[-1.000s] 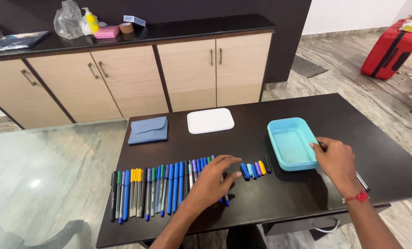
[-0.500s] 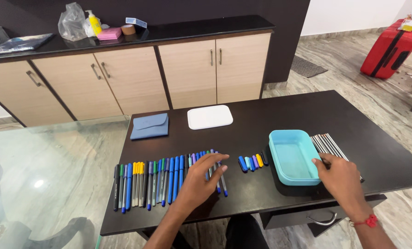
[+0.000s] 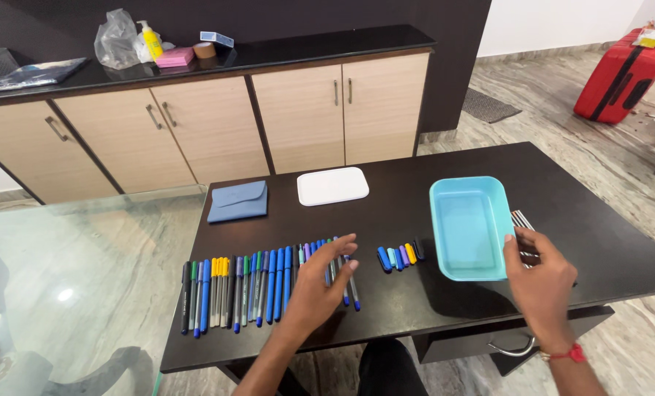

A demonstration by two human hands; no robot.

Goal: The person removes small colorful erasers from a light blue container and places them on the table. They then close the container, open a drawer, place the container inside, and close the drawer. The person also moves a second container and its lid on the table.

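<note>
A long row of pens (image 3: 268, 286) lies along the bench's (image 3: 599, 242) near edge, none yet in the turquoise tray (image 3: 468, 227). The left hand (image 3: 316, 286) rests spread on the row's right end. The right hand (image 3: 544, 282), loosely apart, touches metal rods (image 3: 522, 220) right of the empty tray. Loose caps (image 3: 399, 257) lie between.

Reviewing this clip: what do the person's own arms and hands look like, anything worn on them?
Both forearms are bare, with no sleeves showing and no gloves. The left hand shows no ring, watch or band. The right hand has a thin red band around the wrist. No other markings or jewellery can be made out.
</note>
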